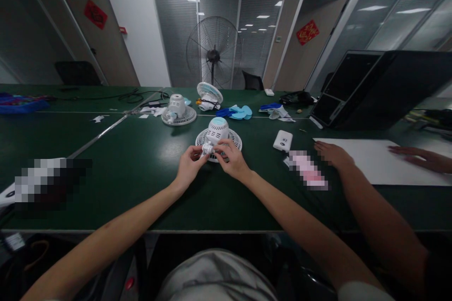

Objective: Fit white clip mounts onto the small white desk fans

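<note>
A small white fan (218, 129) lies grille down on the green table in front of me, its motor housing upward. My left hand (190, 162) pinches the white joint piece (208, 147) at the near side of the housing. From the other side my right hand (231, 157) has its fingers closed on that same piece. The fingers partly cover it, so its exact shape is hidden. Behind, to the left, a second small fan (177, 108) also rests grille down. A third fan (209, 95) sits farther back with its grille tilted up.
Blue fan blades (241, 112) lie behind the fan. To the right are a white box-shaped device (283, 140) and a black computer case (374, 89). Another person's hands (334, 154) rest on a white sheet (374, 164). Cables (136, 96) lie at the back left.
</note>
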Demonstrator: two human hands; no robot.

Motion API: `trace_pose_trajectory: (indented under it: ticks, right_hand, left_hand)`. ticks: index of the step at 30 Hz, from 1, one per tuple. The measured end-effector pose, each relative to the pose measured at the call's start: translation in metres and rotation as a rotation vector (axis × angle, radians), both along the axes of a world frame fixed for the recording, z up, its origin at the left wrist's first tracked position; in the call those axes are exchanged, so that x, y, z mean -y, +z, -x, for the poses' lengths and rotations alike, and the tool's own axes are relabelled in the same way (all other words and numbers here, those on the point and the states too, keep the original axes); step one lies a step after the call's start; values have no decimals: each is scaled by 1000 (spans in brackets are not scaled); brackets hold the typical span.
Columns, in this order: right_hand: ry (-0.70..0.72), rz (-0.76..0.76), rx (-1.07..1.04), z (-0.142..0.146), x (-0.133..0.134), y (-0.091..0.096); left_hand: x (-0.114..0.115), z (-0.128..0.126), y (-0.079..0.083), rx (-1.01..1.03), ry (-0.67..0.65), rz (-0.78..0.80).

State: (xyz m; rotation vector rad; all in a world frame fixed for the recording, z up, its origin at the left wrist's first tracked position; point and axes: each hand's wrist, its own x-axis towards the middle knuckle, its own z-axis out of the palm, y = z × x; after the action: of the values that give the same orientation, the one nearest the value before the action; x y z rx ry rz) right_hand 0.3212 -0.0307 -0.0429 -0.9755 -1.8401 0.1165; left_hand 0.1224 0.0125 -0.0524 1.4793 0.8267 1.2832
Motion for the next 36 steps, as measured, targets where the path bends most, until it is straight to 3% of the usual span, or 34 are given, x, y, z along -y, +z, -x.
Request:
trace_pose_trajectory:
  ticks: [8, 14, 23, 29, 36]
  right_hand:
    - [-94, -16, 10, 1, -4, -2]
    - [-11, 2, 9, 0, 1, 1]
    - [-97, -52, 35, 1, -5, -1]
    - [-14, -7, 38, -1, 3, 3]
    - [-62, -17, 50, 2, 0, 4]
  left_hand:
    - [-1, 1, -2, -14, -17, -14]
    - [0, 1, -1, -8, -8, -12]
    - [2, -1, 2, -18, -4, -13]
    - [0, 0, -2, -3, -20, 2]
    - [-1, 1, -3, 6, -21, 5]
